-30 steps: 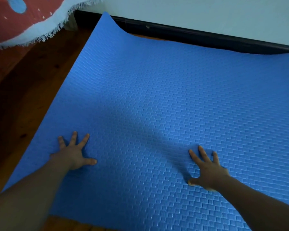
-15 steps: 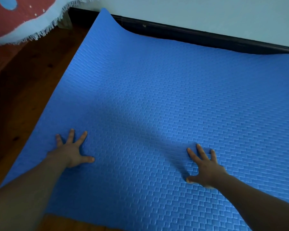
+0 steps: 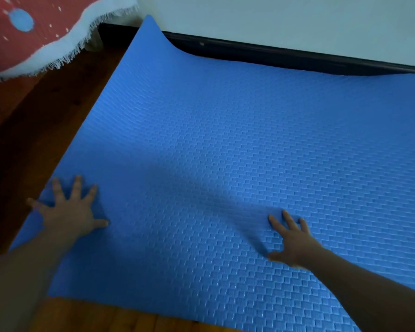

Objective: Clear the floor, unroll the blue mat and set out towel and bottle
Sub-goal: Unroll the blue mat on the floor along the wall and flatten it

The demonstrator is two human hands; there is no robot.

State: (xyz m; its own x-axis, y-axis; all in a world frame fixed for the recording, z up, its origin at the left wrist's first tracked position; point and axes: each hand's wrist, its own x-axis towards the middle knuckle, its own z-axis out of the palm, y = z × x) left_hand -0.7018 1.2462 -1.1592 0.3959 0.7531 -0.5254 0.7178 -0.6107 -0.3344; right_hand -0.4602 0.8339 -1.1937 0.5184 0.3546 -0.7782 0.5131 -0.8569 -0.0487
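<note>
The blue mat point(image 3: 237, 140) lies unrolled over the wooden floor, its brick-pattern surface filling most of the view. Its far left corner curls up against the dark skirting board. My left hand point(image 3: 68, 212) presses flat on the mat near its left edge, fingers spread. My right hand point(image 3: 290, 240) presses flat on the mat further right, fingers spread too. A soft ridge in the mat runs between the two hands. No towel or bottle is in view.
A red cloth with a white fringe point(image 3: 34, 44) hangs at the top left. A dark skirting board point(image 3: 273, 56) and a pale wall run along the far side. Bare wooden floor point(image 3: 34, 130) shows to the left and along the near edge.
My left hand has slid left toward the mat's edge, its little finger now at the border. The right hand has barely shifted. The view has moved a little.
</note>
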